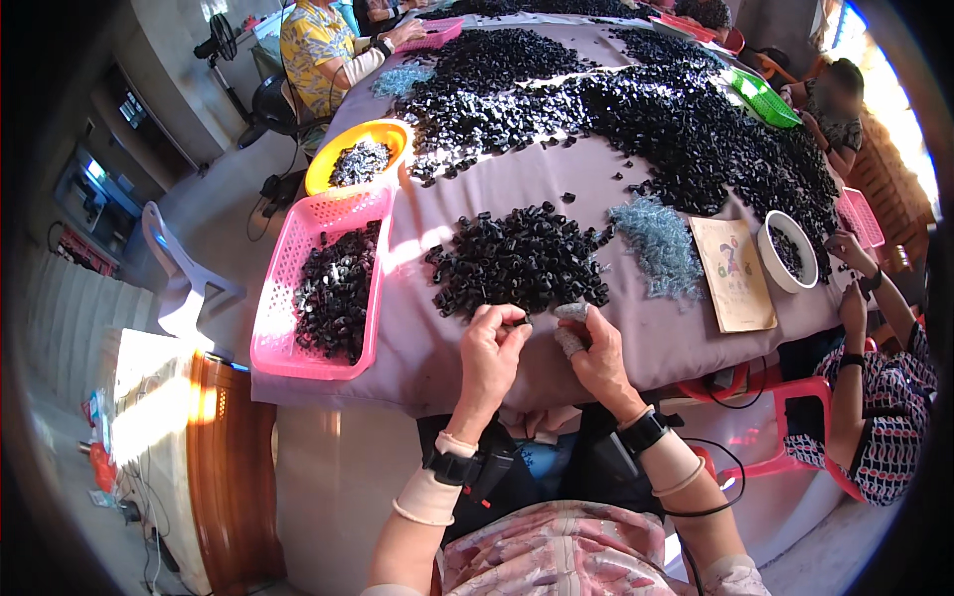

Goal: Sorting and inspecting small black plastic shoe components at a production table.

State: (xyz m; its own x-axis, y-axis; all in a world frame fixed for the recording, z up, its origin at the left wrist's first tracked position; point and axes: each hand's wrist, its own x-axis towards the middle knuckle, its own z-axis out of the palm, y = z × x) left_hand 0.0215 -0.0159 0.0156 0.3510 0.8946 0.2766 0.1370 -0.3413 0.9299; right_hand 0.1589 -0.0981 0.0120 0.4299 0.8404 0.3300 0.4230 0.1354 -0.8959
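Note:
At the near edge of the cloth-covered table, my left hand (492, 353) is closed, with thumb and forefinger pinching a small black plastic piece (523, 320). Just to its right my right hand (596, 358) is curled closed, pale wraps on its fingertips; whatever it holds, if anything, is too small to make out. Right beyond both hands lies a heap of small black plastic pieces (522, 258). A tangle of clear bluish bits (658, 248) sits to the right of this heap.
On the left stand a pink basket (374, 288) of black pieces and an orange basin (320, 171). A booklet (733, 273) and a white bowl (811, 273) lie right. Larger black piles (656, 119) spread beyond. Other people work around the table.

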